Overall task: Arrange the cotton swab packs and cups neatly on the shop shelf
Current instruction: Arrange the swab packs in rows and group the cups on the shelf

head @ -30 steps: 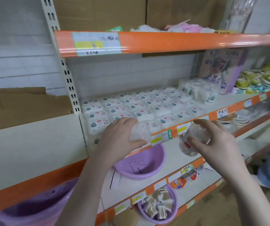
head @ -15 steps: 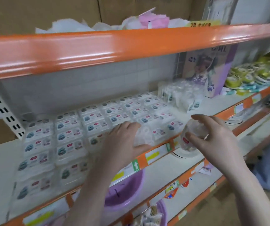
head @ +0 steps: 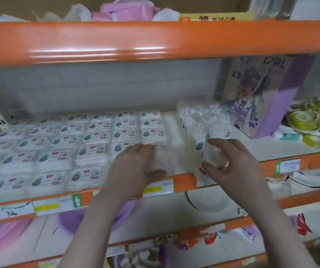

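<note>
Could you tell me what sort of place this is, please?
Most likely a small shop: orange shelf rails carry price labels, with rows of identical cotton swab packs and tape rolls on display.

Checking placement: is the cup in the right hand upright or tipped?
Tipped: the cup leans in the right hand, base toward the camera.

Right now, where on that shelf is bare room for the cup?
A bare strip lies between the flat packs and the cup cluster, ahead of the right hand holding the cup. Leftward is tightly packed.
</note>
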`<action>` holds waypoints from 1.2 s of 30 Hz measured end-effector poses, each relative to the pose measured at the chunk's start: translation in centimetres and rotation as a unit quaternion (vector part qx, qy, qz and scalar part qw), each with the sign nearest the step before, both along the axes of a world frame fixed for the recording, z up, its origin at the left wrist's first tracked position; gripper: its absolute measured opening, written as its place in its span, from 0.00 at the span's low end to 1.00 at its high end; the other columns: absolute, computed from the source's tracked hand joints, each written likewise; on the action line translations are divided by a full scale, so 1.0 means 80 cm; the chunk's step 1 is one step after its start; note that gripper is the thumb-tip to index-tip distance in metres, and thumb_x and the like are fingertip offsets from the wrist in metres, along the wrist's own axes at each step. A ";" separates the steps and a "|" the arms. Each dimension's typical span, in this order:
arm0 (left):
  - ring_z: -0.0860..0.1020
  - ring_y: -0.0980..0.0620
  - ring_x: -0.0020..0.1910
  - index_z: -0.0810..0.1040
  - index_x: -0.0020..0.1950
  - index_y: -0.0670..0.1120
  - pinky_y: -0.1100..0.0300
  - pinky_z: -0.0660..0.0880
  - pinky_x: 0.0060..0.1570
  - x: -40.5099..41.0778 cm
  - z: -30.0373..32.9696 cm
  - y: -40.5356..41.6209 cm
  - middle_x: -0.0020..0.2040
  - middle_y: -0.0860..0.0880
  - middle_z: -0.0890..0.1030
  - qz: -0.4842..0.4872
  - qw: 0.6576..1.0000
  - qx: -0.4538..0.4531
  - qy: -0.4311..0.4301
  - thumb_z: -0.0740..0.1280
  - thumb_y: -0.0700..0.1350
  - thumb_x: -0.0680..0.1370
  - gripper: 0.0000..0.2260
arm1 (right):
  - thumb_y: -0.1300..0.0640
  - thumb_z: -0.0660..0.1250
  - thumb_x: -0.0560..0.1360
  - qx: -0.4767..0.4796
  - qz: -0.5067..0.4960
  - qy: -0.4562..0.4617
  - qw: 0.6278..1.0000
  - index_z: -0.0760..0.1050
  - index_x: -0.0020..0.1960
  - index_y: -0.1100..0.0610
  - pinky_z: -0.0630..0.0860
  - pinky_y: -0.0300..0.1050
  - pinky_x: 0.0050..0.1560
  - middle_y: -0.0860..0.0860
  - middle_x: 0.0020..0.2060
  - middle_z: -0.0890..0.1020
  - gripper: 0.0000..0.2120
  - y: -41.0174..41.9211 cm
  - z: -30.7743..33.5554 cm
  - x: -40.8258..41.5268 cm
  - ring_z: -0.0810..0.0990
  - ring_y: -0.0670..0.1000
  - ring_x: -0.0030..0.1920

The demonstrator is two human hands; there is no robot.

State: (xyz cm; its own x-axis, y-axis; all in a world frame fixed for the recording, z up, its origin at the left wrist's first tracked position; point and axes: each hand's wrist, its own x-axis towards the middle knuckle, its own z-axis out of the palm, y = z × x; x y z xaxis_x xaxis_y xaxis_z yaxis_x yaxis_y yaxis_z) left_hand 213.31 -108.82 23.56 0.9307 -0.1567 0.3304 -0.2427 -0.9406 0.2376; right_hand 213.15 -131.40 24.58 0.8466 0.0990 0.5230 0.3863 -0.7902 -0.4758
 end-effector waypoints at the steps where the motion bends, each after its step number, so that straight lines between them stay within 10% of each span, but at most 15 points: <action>1: 0.79 0.42 0.50 0.78 0.59 0.44 0.54 0.74 0.50 0.002 0.001 -0.007 0.51 0.44 0.81 0.013 1.000 -0.003 -0.001 0.59 0.67 0.64 0.35 | 0.59 0.76 0.65 -0.001 0.013 -0.003 1.000 0.77 0.60 0.56 0.68 0.38 0.43 0.54 0.52 0.79 0.24 -0.005 0.000 0.005 0.79 0.56 0.46; 11: 0.78 0.42 0.51 0.78 0.60 0.45 0.51 0.74 0.51 0.036 -0.016 -0.037 0.52 0.45 0.80 0.060 0.998 0.017 0.032 0.70 0.62 0.66 0.28 | 0.60 0.75 0.64 0.002 0.077 -0.041 0.996 0.77 0.57 0.55 0.73 0.41 0.38 0.51 0.48 0.78 0.22 -0.037 -0.002 0.043 0.79 0.55 0.41; 21: 0.82 0.49 0.38 0.81 0.52 0.46 0.62 0.77 0.35 0.039 -0.026 -0.045 0.43 0.50 0.83 0.052 0.998 0.042 0.018 0.58 0.65 0.67 0.27 | 0.59 0.76 0.64 0.017 0.082 -0.058 0.995 0.77 0.57 0.55 0.76 0.43 0.40 0.51 0.49 0.79 0.22 -0.038 -0.001 0.059 0.79 0.54 0.42; 25: 0.82 0.49 0.38 0.81 0.52 0.45 0.63 0.76 0.34 0.037 -0.024 -0.041 0.45 0.49 0.83 0.028 0.997 0.067 0.010 0.71 0.64 0.61 0.29 | 0.59 0.75 0.64 0.024 0.081 -0.059 0.995 0.77 0.57 0.55 0.77 0.45 0.40 0.51 0.49 0.79 0.22 -0.041 -0.003 0.062 0.79 0.55 0.42; 36: 0.77 0.49 0.58 0.74 0.66 0.52 0.59 0.72 0.56 0.041 -0.018 -0.031 0.64 0.53 0.75 0.011 0.999 0.039 0.025 0.66 0.64 0.69 0.29 | 0.59 0.75 0.64 0.040 0.088 -0.064 0.993 0.77 0.57 0.55 0.77 0.45 0.40 0.50 0.48 0.78 0.22 -0.043 -0.004 0.057 0.79 0.54 0.41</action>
